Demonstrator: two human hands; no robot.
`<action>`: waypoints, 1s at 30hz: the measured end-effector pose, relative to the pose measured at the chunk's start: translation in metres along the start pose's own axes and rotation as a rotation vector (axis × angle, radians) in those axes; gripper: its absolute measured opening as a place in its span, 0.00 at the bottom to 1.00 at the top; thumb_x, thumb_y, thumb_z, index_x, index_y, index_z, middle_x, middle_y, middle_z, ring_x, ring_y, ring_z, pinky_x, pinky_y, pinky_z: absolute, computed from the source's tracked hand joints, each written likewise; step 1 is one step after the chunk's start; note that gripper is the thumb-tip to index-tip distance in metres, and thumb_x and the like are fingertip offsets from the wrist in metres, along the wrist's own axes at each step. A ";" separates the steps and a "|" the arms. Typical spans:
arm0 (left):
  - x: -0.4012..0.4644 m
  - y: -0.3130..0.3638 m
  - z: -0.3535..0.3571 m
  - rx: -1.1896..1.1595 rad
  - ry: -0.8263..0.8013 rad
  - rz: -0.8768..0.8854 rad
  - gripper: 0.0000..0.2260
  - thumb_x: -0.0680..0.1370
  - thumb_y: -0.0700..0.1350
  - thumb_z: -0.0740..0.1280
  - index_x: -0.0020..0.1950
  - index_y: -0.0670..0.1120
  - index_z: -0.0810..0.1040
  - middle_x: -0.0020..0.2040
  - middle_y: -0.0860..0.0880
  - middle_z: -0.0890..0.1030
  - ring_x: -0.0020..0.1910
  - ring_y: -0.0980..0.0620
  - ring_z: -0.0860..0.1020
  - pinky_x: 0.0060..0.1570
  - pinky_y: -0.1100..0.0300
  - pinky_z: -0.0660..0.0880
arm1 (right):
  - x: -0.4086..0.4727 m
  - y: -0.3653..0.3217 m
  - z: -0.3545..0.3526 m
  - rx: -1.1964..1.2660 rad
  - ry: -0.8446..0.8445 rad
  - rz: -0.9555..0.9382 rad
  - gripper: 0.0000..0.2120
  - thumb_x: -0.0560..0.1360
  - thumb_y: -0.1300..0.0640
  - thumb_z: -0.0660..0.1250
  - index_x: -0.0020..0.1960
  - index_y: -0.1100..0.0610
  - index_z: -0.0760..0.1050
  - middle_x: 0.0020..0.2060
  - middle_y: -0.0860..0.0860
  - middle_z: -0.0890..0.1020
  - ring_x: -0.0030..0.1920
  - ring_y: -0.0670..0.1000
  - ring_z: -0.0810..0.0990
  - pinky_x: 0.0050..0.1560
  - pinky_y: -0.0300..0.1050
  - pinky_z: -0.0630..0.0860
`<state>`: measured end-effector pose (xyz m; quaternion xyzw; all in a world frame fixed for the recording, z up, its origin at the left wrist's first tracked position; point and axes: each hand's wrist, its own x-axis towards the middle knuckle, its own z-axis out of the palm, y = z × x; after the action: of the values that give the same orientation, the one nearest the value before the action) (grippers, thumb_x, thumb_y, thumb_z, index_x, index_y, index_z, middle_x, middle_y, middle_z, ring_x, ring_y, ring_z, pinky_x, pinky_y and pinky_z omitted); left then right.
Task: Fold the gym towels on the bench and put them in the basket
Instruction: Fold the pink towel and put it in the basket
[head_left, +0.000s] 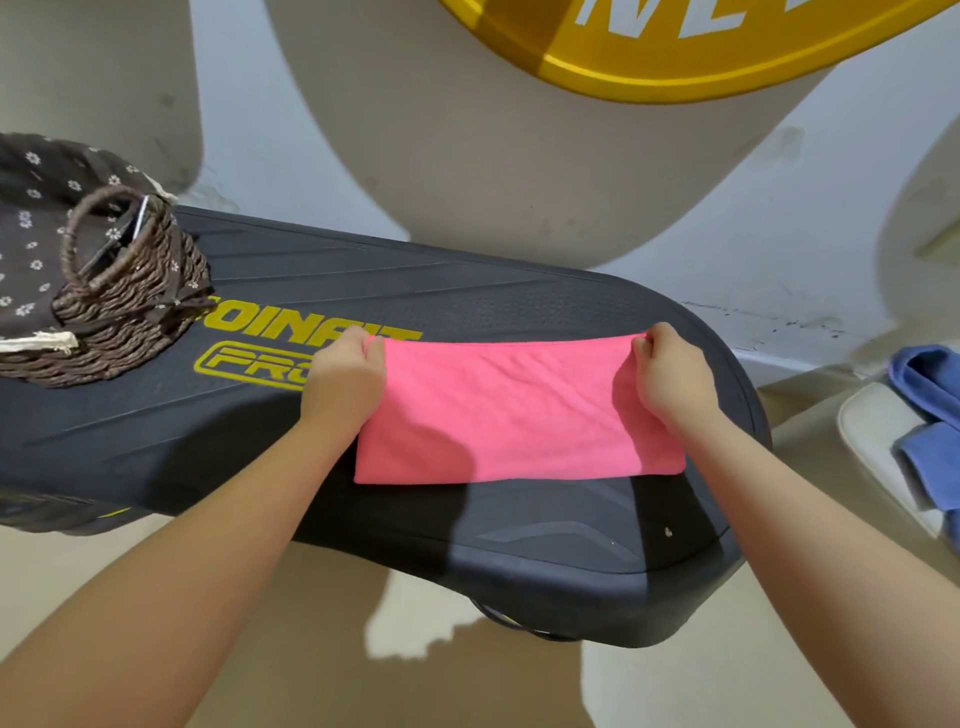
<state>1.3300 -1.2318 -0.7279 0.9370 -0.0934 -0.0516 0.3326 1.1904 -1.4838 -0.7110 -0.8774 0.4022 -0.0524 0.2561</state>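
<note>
A pink towel (514, 410) lies flat on the black bench (322, 280), folded into a wide rectangle. My left hand (345, 379) pinches its far left corner. My right hand (670, 369) pinches its far right corner. Both corners sit at the towel's far edge, close to the bench surface. A brown wicker basket (124, 306) with a flowered dark lining stands on the left end of the bench, well apart from the towel.
A blue towel (930, 410) lies on a pale seat (872, 441) to the right of the bench. A large yellow disc (675, 57) with white letters hangs against the wall above. Pale floor shows below the bench's near edge.
</note>
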 end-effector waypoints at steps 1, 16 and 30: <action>0.001 0.000 0.002 0.025 0.018 0.032 0.11 0.81 0.44 0.55 0.41 0.41 0.67 0.42 0.36 0.75 0.47 0.38 0.71 0.40 0.55 0.59 | 0.001 -0.001 0.001 -0.019 0.013 -0.002 0.12 0.82 0.55 0.51 0.51 0.62 0.68 0.45 0.61 0.76 0.44 0.60 0.73 0.41 0.47 0.63; -0.026 0.022 0.033 0.395 0.036 0.791 0.17 0.72 0.42 0.59 0.56 0.35 0.78 0.61 0.35 0.77 0.58 0.36 0.77 0.57 0.48 0.73 | -0.042 -0.051 0.047 -0.247 0.099 -0.601 0.24 0.73 0.53 0.53 0.64 0.62 0.72 0.69 0.61 0.69 0.70 0.63 0.66 0.70 0.61 0.59; -0.038 0.003 0.022 0.572 -0.407 0.569 0.53 0.56 0.77 0.45 0.76 0.53 0.45 0.77 0.44 0.42 0.77 0.46 0.44 0.73 0.49 0.43 | -0.031 0.018 0.022 -0.463 -0.168 -0.228 0.30 0.79 0.39 0.43 0.77 0.49 0.41 0.77 0.50 0.44 0.77 0.53 0.44 0.75 0.56 0.41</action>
<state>1.2891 -1.2395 -0.7415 0.8992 -0.4211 -0.1133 0.0360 1.1644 -1.4617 -0.7356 -0.9535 0.2796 0.0857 0.0735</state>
